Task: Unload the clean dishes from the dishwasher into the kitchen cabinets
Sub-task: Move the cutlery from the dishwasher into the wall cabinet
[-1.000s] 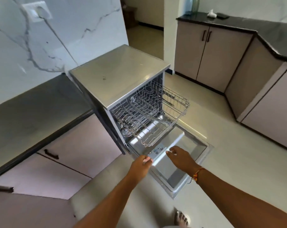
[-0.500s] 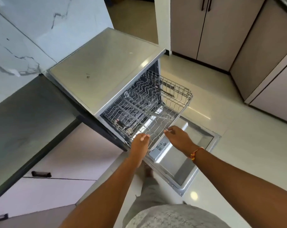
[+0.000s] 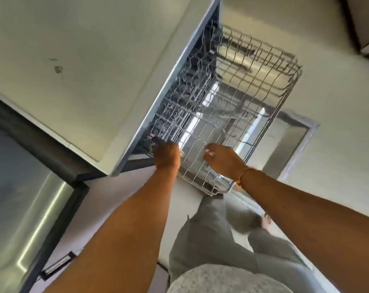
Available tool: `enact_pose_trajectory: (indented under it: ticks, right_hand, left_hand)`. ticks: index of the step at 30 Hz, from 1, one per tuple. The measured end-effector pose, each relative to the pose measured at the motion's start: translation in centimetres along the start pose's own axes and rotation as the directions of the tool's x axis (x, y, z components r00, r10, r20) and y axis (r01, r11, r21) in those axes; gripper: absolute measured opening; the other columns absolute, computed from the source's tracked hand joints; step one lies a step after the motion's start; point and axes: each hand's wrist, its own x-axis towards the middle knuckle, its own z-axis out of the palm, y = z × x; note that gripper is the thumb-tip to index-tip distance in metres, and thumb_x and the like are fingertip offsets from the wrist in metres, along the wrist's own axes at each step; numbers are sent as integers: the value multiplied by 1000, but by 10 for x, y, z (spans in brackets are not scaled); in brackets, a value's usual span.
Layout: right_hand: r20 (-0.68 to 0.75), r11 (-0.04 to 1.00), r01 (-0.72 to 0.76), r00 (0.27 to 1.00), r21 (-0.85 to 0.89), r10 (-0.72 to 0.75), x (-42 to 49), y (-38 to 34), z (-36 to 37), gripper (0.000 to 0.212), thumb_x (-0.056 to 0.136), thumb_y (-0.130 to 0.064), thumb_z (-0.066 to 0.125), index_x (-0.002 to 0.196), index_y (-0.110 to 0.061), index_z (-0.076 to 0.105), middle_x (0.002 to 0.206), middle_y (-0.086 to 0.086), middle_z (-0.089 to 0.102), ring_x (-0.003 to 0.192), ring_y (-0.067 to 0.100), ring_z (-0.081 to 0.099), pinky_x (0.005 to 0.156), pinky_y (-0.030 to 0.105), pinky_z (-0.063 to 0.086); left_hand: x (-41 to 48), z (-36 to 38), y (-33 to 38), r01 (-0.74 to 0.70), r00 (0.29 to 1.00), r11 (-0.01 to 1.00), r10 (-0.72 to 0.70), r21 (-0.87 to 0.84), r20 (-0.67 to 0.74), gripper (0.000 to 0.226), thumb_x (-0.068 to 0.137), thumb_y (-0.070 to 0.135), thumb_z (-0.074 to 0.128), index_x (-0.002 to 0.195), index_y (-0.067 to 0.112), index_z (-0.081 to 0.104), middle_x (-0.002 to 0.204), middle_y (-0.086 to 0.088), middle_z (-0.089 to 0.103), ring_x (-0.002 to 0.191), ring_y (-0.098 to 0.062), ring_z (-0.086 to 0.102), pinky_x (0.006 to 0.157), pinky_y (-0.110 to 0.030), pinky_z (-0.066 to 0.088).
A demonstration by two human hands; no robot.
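Both hands have gone from the front edge deeper over the rack, and the person has bent closer since half a second ago, so the silver wire dish rack [image 3: 238, 106] now fills the view. It is drawn halfway out of the grey steel dishwasher [image 3: 84, 66] and hangs above the lowered steel door [image 3: 293, 142].

I see no plate or cup in the drawn-out part. Some dark shapes stand in the part under the machine's top, but I cannot tell what they are.

Both hands are at the rack's near side. The left hand [image 3: 166, 157] is beside the machine's frame, its fingers curled down on the wire rim. The right hand [image 3: 221, 161] lies nearer the outer corner, fingers bent onto the wires; whether it really grips, I cannot tell. From the hands the rack reaches away, forward and a little right. The left hand is nearer to those dark shapes, so I think it would reach them first.

I count one rack, one dishwasher, one door, two hands and one orange thread bracelet [image 3: 241, 176] on the right wrist. A dark counter [image 3: 21, 187] lies at the left.
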Motion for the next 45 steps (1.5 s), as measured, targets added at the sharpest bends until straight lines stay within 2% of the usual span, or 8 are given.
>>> enact_pose_trajectory:
  ticks: [6, 10, 13, 19, 27, 36, 42, 45]
  right_hand:
    - [111, 999, 10, 994, -39, -5, 67, 0, 54, 37, 102, -32, 44, 135, -17, 53, 129, 14, 63, 117, 32, 60, 98, 38, 50]
    - [154, 999, -22, 988, -41, 28, 90, 5, 73, 41, 101, -29, 47, 140, -17, 49, 134, 12, 60, 122, 31, 57, 102, 40, 47]
    - [162, 998, -47, 985, -51, 54, 96, 12, 82, 40, 99, -29, 47, 138, -19, 50, 130, 11, 63, 118, 31, 60, 98, 40, 50]
    - [162, 996, -56, 984, -71, 67, 96, 16, 88, 36, 99, -32, 48, 132, -20, 53, 124, 11, 66, 110, 31, 63, 92, 42, 54]
    - [55, 963, 85, 996, -256, -73, 109, 6, 96, 30, 99, -28, 49, 127, -20, 56, 119, 6, 64, 106, 31, 65, 81, 42, 57]
    - [-67, 897, 115, 985, -426, -158, 132, -14, 113, 18, 95, -32, 58, 107, -22, 68, 103, 2, 67, 92, 31, 69, 68, 37, 53]
    - [-139, 938, 97, 979, -332, -151, 129, -16, 119, 14, 95, -27, 60, 106, -23, 69, 99, -1, 66, 88, 26, 67, 64, 33, 50]
    - [-188, 972, 92, 973, -218, -134, 122, -13, 114, 18, 99, -28, 55, 109, -26, 68, 99, 0, 67, 93, 25, 64, 70, 36, 54]
  left_hand:
    - [64, 26, -8, -170, 985, 949, 153, 264, 86, 18, 88, 21, 62, 105, 17, 67, 117, -9, 61, 111, -31, 55, 89, -47, 45]
    - [83, 37, -16, -158, 984, 935, 121, 318, 134, 28, 91, 35, 60, 103, 11, 67, 117, -10, 60, 112, -32, 53, 92, -45, 44]
    - [85, 37, -16, -160, 985, 920, 123, 359, 125, 32, 86, 38, 67, 92, 7, 66, 107, -13, 61, 105, -32, 55, 91, -47, 46]
    - [88, 31, -16, -238, 971, 894, 212, 381, 109, 16, 93, 13, 54, 88, 5, 67, 93, -10, 65, 94, -27, 58, 90, -43, 46]
    - [93, 28, -17, -296, 951, 848, 218, 440, 219, 11, 82, 17, 74, 78, 9, 67, 79, -9, 66, 81, -28, 63, 76, -41, 53]
    - [99, 39, -27, -277, 960, 873, 267, 401, 80, 4, 86, 4, 66, 87, 4, 70, 84, -14, 67, 78, -27, 64, 71, -37, 56]
    - [97, 35, -31, -321, 936, 894, 351, 313, -41, 6, 86, 7, 66, 87, 10, 70, 88, -8, 67, 89, -26, 59, 77, -38, 48]
    - [92, 25, -28, -308, 912, 937, 340, 164, -228, 16, 85, 6, 66, 100, 12, 66, 111, -8, 63, 105, -27, 56, 86, -38, 50]
